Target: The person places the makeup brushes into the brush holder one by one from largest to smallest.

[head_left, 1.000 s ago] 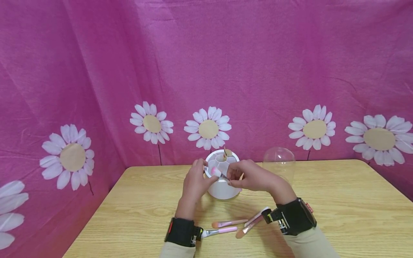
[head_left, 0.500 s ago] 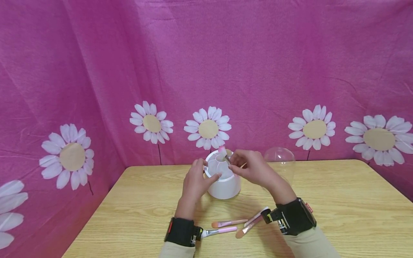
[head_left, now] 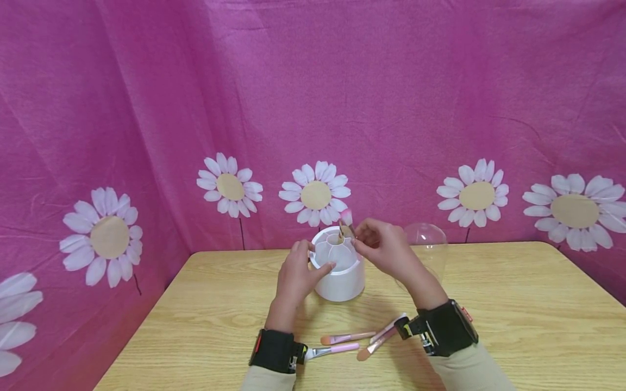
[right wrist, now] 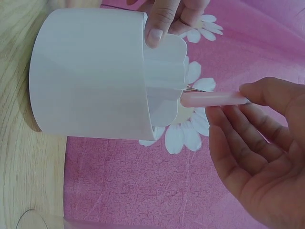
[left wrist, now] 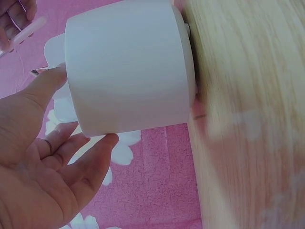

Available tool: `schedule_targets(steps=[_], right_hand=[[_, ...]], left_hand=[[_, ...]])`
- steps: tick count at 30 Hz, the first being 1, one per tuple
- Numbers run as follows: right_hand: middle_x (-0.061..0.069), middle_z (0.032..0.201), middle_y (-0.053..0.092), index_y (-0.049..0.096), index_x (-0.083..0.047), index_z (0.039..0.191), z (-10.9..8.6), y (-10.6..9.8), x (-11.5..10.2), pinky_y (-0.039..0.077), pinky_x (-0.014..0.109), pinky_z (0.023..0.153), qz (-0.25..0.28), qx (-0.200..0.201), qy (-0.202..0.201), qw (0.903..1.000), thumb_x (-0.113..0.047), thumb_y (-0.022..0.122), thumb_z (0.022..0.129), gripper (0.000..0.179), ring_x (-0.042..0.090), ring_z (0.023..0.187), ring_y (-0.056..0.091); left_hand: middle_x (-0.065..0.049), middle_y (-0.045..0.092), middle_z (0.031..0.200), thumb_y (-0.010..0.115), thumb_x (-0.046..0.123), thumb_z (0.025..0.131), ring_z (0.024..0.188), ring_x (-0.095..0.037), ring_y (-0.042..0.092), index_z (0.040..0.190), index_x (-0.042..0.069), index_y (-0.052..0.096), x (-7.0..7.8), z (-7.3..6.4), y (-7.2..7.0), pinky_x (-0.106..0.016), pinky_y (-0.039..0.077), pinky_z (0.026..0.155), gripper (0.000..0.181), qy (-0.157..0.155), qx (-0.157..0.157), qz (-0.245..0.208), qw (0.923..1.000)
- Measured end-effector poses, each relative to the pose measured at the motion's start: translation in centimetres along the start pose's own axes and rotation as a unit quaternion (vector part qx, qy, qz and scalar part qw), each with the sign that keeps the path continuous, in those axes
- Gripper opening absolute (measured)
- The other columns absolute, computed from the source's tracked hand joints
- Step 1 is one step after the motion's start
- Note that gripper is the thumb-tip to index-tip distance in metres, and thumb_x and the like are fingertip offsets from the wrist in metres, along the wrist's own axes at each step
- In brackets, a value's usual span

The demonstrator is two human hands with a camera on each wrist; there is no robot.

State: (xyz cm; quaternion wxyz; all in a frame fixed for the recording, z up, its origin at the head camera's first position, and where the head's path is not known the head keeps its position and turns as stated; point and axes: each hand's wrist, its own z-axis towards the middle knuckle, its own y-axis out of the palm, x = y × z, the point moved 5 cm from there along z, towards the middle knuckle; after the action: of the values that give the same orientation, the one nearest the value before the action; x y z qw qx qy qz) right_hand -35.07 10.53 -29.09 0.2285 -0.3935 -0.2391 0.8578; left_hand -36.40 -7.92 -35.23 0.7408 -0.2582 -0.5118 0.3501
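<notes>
A white round makeup brush holder [head_left: 339, 287] with inner compartments stands upright on the table. My left hand [head_left: 295, 274] grips its left side, thumb at the rim and fingers against the outer wall [left wrist: 126, 71]. Over the far right part of the holder, my right hand [head_left: 383, 244] pinches a makeup brush [head_left: 346, 216] with pink-and-white bristles pointing up. Its pink handle [right wrist: 214, 98] points down at the compartments in the right wrist view; whether the end is inside one, I cannot tell. Thin tan tips [head_left: 341, 233] rise from the holder's far side, partly hidden.
Several loose makeup brushes [head_left: 344, 348] lie on the wooden table [head_left: 220, 326] in front of the holder, between my forearms. A clear dome cover [head_left: 425, 238] stands behind my right forearm. A pink cloth [head_left: 391, 108] with daisies hangs behind the table.
My right hand has lifted the brush from the holder's near side to its far right and turned it from slanting to nearly upright. The left hand keeps its place on the holder.
</notes>
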Motion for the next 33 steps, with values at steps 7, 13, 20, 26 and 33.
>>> schedule_targets(steps=[7,13,20,26,33], right_hand=[[0.013,0.077,0.070,0.063,-0.004,0.085,0.03,-0.12,0.16,0.059,0.041,0.067,0.005,0.009,0.010,0.9999,-0.011,0.070,0.079,0.012,0.020,0.071,0.066],[0.013,0.077,0.070,0.062,-0.004,0.085,0.06,0.01,0.36,0.059,0.042,0.068,0.004,0.010,0.017,0.9998,-0.010,0.070,0.079,0.012,0.021,0.071,0.065],[0.012,0.077,0.069,0.062,-0.004,0.084,-0.05,0.39,0.69,0.059,0.041,0.068,0.004,0.009,0.024,0.9997,-0.010,0.069,0.079,0.011,0.020,0.071,0.065],[0.013,0.077,0.068,0.061,-0.003,0.085,-0.08,0.46,0.79,0.060,0.042,0.068,0.005,0.016,0.015,0.9997,-0.009,0.068,0.079,0.011,0.021,0.072,0.065],[0.013,0.078,0.068,0.061,-0.003,0.085,-0.14,0.42,0.75,0.059,0.042,0.069,0.003,0.016,0.013,0.9998,-0.009,0.068,0.078,0.011,0.021,0.072,0.065]], left_hand=[[-0.008,0.054,0.095,0.075,0.042,0.072,0.080,-0.019,0.051,0.106,0.008,0.052,-0.04,0.08,-0.03,-0.035,0.046,0.062,0.053,0.003,0.002,-0.003,1.0000],[-0.010,0.057,0.098,0.075,0.044,0.071,0.081,-0.019,0.053,0.105,0.009,0.052,-0.06,0.15,-0.04,-0.035,0.047,0.062,0.053,0.008,0.005,-0.002,0.9999],[-0.007,0.057,0.091,0.075,0.045,0.069,0.076,-0.017,0.052,0.101,0.010,0.054,-0.04,0.17,-0.08,-0.033,0.046,0.058,0.051,0.026,0.022,0.019,0.9993],[-0.003,0.053,0.085,0.073,0.045,0.069,0.070,-0.016,0.050,0.100,0.010,0.055,0.08,0.17,-0.11,-0.030,0.044,0.054,0.050,0.033,0.027,0.031,0.9986],[-0.007,0.058,0.088,0.074,0.046,0.067,0.071,-0.016,0.052,0.098,0.012,0.055,0.15,0.10,-0.22,-0.031,0.046,0.056,0.049,0.034,0.018,0.026,0.9989]])
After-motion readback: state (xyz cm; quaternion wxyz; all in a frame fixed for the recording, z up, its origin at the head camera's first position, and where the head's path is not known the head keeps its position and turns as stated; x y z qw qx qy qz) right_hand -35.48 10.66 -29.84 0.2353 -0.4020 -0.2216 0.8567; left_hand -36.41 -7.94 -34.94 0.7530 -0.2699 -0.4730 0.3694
